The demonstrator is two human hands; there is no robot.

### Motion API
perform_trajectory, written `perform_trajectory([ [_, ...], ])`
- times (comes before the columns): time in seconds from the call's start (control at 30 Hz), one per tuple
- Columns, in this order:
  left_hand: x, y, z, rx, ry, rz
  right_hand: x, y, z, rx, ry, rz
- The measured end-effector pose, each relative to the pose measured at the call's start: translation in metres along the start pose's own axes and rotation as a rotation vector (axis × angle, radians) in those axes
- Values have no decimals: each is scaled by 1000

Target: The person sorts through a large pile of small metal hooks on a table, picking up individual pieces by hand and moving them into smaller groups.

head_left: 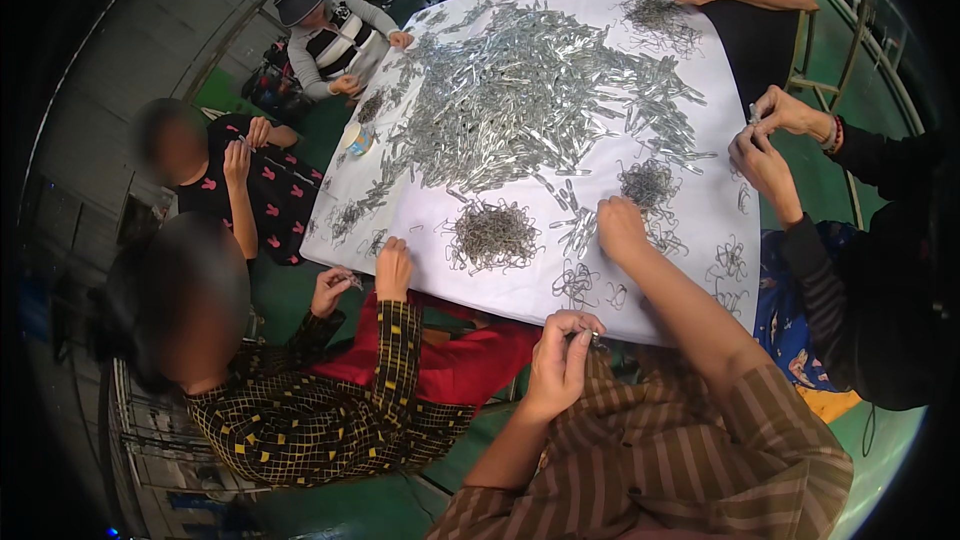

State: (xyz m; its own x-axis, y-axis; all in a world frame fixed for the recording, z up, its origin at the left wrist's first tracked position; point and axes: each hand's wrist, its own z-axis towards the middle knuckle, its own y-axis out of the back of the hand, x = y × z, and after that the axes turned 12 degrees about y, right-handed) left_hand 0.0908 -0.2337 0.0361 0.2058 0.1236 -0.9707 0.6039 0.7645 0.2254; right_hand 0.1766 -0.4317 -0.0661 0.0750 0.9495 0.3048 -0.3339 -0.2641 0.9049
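Just beyond the right hand (622,226), wire hooks (648,183); farther left, a cup (359,142).

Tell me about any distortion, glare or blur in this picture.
Head view: the table has bowed edges, and the picture's corners go black; head view again: bright glints dot the big pile of metal pieces; same head view: two co-workers' heads at left are smeared, while the wearer's left hand looks fairly clear.
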Motion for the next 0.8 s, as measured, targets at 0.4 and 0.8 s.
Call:
perform_trajectory([
  [0.4,19,-6,0,-13,71,6,-5,25,-13,-5,162,-8],
  [0.8,20,-15,13,-89,89,110,42,120,-71,74,-237,1493],
])
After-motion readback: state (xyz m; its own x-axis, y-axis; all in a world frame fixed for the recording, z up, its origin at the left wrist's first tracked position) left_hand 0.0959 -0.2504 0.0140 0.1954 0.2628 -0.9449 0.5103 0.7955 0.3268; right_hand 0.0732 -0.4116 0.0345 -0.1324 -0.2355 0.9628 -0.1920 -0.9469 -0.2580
